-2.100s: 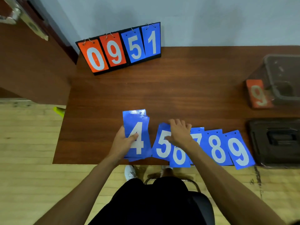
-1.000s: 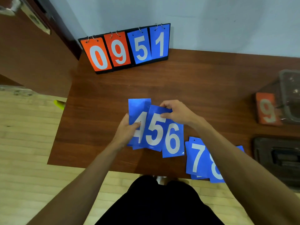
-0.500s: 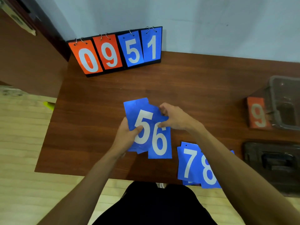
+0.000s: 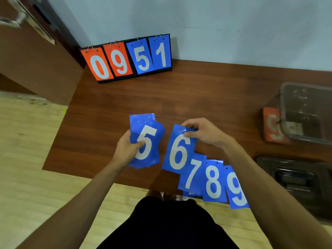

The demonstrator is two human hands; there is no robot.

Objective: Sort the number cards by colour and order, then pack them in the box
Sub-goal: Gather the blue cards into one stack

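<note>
My left hand (image 4: 126,150) grips a stack of blue number cards (image 4: 146,141) with the 5 on top, held above the table's near side. My right hand (image 4: 204,132) pinches the top edge of the blue 6 card (image 4: 178,151), just right of the stack. Blue cards 7 (image 4: 193,172), 8 (image 4: 213,182) and 9 (image 4: 236,189) lie overlapped in a row at the table's front edge. A clear plastic box (image 4: 309,112) stands at the right, partly over an orange 9 card (image 4: 271,126).
A flip scoreboard (image 4: 127,58) showing 0 9 5 1 leans against the wall at the back of the wooden table (image 4: 197,97). A dark lid (image 4: 296,177) lies at the right front. A wooden door (image 4: 32,56) is on the left.
The 5 card went onto the left-hand stack, covering the 4. My right hand has drawn the 6 card apart to the right of the stack and now pinches it alone.
</note>
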